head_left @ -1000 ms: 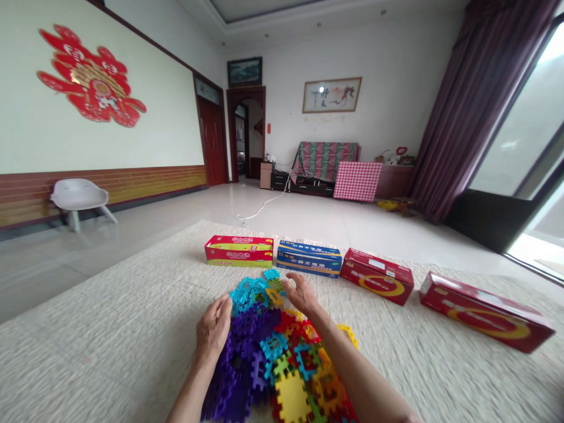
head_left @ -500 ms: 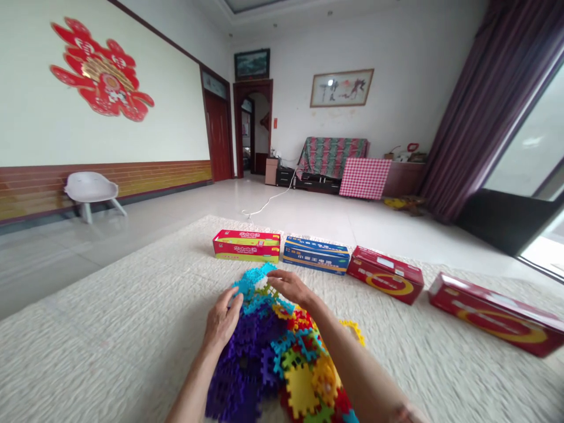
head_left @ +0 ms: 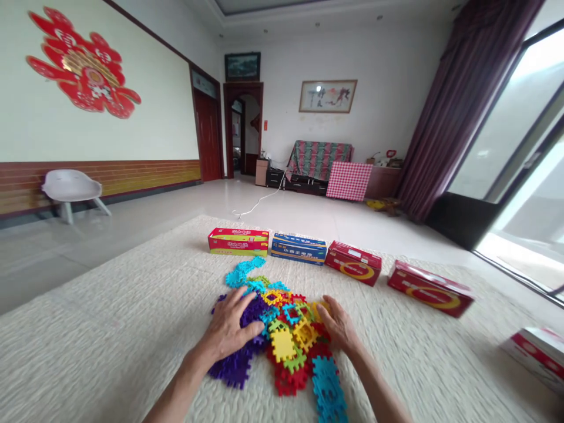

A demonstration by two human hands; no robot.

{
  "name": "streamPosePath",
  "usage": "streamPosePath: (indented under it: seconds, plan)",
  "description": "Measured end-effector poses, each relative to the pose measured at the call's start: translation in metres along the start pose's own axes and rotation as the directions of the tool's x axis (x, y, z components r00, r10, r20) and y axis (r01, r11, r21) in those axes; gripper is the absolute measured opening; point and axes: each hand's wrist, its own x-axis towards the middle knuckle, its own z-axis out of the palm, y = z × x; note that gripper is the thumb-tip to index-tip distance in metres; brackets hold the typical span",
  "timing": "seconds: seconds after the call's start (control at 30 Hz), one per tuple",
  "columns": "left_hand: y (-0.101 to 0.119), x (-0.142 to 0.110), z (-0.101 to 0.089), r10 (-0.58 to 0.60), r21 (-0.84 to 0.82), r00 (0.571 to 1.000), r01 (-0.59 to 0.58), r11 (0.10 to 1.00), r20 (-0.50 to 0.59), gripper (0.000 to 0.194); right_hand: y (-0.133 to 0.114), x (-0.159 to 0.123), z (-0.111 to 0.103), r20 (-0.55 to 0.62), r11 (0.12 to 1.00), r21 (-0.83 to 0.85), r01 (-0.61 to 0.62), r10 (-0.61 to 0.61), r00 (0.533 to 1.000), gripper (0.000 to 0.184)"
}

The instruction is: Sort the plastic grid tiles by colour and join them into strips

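Observation:
A pile of plastic interlocking building pieces with notched edges lies before me on the mat. Over the purple pieces (head_left: 235, 367) on its left side rests my left hand (head_left: 231, 324), open, thumb and fingers spread. My right hand (head_left: 340, 324) is at the pile's right edge, fingers stretched out by a yellow piece (head_left: 315, 311); whether they touch it I cannot tell. Between the hands lie a solid yellow square piece (head_left: 282, 344) and red pieces (head_left: 291, 379). Light-blue pieces form a strip (head_left: 244, 271) at the far end, and more blue ones (head_left: 328, 390) lie near my right forearm.
Beyond the pile stand a red-and-yellow box (head_left: 238, 242), a blue box (head_left: 298, 249) and dark red boxes (head_left: 355, 262), in a curved row on the textured mat (head_left: 145, 317). Another box (head_left: 540, 358) is at the far right. A white chair (head_left: 73, 187) stands by the left wall.
Both hands have left the light-blue pieces at the far end. My left hand now lies over the purple ones, my right at the right edge. The view has turned right, showing another box.

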Motion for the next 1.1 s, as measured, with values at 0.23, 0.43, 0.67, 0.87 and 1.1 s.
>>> streamPosePath:
  seconds: [0.23,0.43,0.67,0.87,1.1]
  plan:
    - [0.007,-0.052,0.014,0.170,0.187,0.966,-0.207,0.960,0.193,0.090,-0.031,-0.020,0.030,0.016,0.997,0.077,-0.012,0.010,1.000,0.062]
    - [-0.014,-0.045,0.021,0.147,0.256,0.989,-0.148,0.955,0.023,0.068,-0.062,-0.020,0.058,0.074,0.978,0.207,-0.017,0.002,0.997,0.054]
    - [-0.037,-0.025,0.007,0.050,0.286,0.979,0.009,0.958,-0.200,0.044,-0.111,-0.024,0.074,0.185,0.920,0.387,0.061,-0.142,0.973,0.052]
    - [0.001,-0.029,0.008,0.128,0.189,0.953,-0.077,0.979,-0.274,0.039,-0.084,-0.043,0.026,-0.033,0.900,0.427,0.094,-0.088,0.996,0.056]
    - [0.082,-0.052,0.040,0.444,0.075,0.883,-0.458,0.886,0.152,0.064,-0.021,-0.086,0.000,-0.119,0.975,0.219,-0.042,0.069,0.991,0.057]
